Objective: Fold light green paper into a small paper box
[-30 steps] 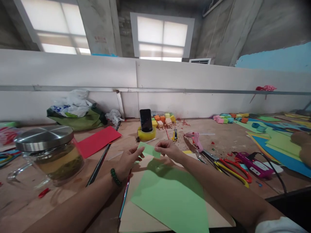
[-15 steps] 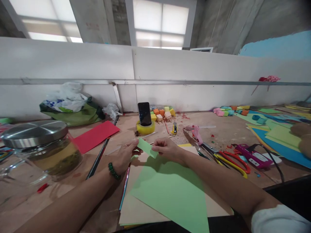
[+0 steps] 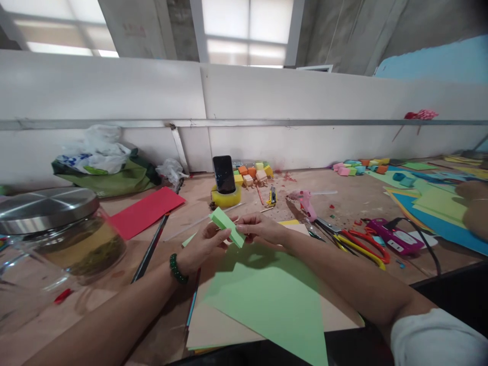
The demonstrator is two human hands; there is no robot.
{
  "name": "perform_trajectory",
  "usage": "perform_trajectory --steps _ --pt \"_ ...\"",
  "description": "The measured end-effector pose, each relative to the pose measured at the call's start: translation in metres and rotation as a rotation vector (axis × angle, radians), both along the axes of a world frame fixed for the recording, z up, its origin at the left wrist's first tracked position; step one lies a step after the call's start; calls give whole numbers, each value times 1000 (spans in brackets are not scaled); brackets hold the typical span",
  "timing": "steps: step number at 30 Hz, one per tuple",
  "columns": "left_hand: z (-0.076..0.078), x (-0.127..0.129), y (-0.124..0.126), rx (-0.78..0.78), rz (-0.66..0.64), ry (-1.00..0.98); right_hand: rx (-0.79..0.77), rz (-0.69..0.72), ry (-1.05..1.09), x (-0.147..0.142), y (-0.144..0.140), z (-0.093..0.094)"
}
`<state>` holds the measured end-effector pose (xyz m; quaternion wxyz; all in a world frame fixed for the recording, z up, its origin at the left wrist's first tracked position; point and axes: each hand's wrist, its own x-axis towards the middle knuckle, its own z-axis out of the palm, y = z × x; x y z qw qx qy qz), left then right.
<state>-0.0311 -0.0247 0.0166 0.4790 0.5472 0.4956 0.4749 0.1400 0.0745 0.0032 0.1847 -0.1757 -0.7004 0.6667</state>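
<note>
A small piece of light green paper (image 3: 227,227), folded lengthwise with a crease showing, is held up between my two hands. My left hand (image 3: 206,244), with a green bead bracelet on the wrist, pinches its lower left side with the thumb on top. The fingertips of my right hand (image 3: 261,229) grip its right end. Below them a large green sheet (image 3: 267,300) lies askew on a stack of pale peach paper (image 3: 224,325). Another green paper edge (image 3: 188,240) pokes out left of my left hand.
A glass teapot (image 3: 95,249) stands at left near red paper (image 3: 147,211). A phone (image 3: 224,174) leans in a yellow tape roll (image 3: 226,197). Right lie a pink glue gun (image 3: 306,203), scissors (image 3: 366,244) and a purple power strip (image 3: 394,236). Another person's hand (image 3: 476,203) is far right.
The small green paper, flat before, now shows a raised fold along its length. My left thumb has moved onto its face. The view has shifted slightly.
</note>
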Motion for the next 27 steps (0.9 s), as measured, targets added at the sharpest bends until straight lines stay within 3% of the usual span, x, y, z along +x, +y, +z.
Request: perform_trajectory --steps 2,5,8,11,14,18,20,23,25,27 --pt "1 0 0 1 -11 28 78 -3 -18 0 -1 1" --pt "2 -1 -1 -24 0 32 200 -152 53 1 -3 5" --pt "-1 0 -1 -124 -121 102 256 -235 171 3 -7 10" --pt "-4 1 -2 -167 -270 213 315 -165 163 4 -11 12" --pt "-6 2 -2 -142 -246 242 307 -72 108 4 -8 10" --pt "-7 0 -1 -165 -216 296 181 19 64 7 6 9" --pt "-8 0 -1 -106 -159 434 173 39 -2 10 12 9" --pt "-7 2 -5 151 -43 831 278 34 -187 14 19 9" --pt "-4 7 -11 271 -87 1101 374 4 -300 15 24 7" --pt "0 14 -16 272 -173 1293 436 -33 -359 15 27 4"
